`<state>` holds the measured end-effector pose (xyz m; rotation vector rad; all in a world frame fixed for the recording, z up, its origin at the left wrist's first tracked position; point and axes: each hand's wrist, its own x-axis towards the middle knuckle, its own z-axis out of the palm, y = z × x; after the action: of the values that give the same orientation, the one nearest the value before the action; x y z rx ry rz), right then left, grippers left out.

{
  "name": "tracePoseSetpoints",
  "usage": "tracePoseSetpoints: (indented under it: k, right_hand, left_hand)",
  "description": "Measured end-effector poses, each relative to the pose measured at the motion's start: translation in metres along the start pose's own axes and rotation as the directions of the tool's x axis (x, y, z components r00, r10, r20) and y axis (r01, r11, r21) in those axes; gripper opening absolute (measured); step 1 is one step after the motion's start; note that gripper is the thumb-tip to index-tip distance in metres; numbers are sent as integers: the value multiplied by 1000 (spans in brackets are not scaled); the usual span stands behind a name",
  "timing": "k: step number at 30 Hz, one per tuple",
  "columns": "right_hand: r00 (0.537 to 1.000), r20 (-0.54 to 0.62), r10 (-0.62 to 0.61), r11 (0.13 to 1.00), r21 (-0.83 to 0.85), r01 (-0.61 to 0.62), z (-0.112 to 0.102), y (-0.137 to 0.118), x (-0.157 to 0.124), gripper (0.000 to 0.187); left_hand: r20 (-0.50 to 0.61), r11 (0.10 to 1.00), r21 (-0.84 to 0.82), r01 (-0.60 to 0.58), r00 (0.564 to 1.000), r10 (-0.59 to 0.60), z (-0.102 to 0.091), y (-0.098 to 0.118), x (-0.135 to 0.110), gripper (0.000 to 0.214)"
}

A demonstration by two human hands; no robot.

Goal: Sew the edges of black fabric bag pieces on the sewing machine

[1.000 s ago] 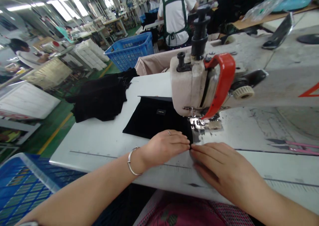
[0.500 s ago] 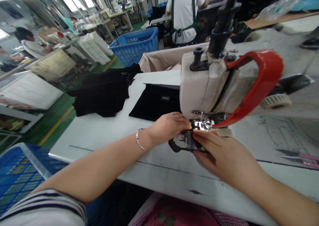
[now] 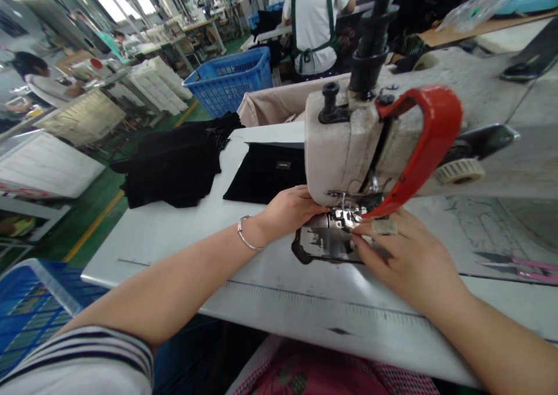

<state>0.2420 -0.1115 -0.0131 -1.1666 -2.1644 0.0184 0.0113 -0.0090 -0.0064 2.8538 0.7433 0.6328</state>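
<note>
My left hand is closed, its fingertips at the left side of the presser foot of a sewing machine. Whatever those fingertips press is too small to make out. Just behind this hand lies a flat black fabric piece with a small label; its right part passes out of sight behind the machine head. My right hand is at the right of the presser foot, thumb and forefinger drawn together beside the metal plate. The red lever guard covers some of its fingers.
A stack of black fabric rests on the left end of the white table. Pink-handled scissors lie at right. Blue baskets stand at lower left and behind, beside a beige cloth bin. A co-worker stands beyond.
My right hand has shifted right, its fingertips now apart from my left hand's and nearer the foot's right side. My left hand has barely moved. The view has turned slightly.
</note>
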Motion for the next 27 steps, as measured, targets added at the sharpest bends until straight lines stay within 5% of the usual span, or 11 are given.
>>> tracePoseSetpoints:
  k: [5, 12, 17, 22, 27]
  right_hand:
    - [984, 84, 155, 979, -148, -142, 2, 8, 0, 17]
    - [984, 129, 119, 989, -107, -105, 1, 11, 2, 9]
    - [988, 44, 147, 982, -125, -140, 5, 8, 4, 11]
    - [981, 151, -118, 990, -55, 128, 5, 0, -4, 24]
    - [966, 216, -142, 987, -43, 155, 9, -4, -11, 30]
  left_hand:
    - [104, 999, -5, -33, 994, 33, -16, 2, 2, 22]
    - [388, 997, 67, 39, 920, -62, -38, 30, -4, 26]
    - [264, 998, 10, 69, 962, -69, -24, 48, -22, 30]
    - [83, 975, -84, 204, 977, -197, -4, 63, -36, 31]
    - [96, 983, -85, 161, 984, -152, -4, 59, -37, 31]
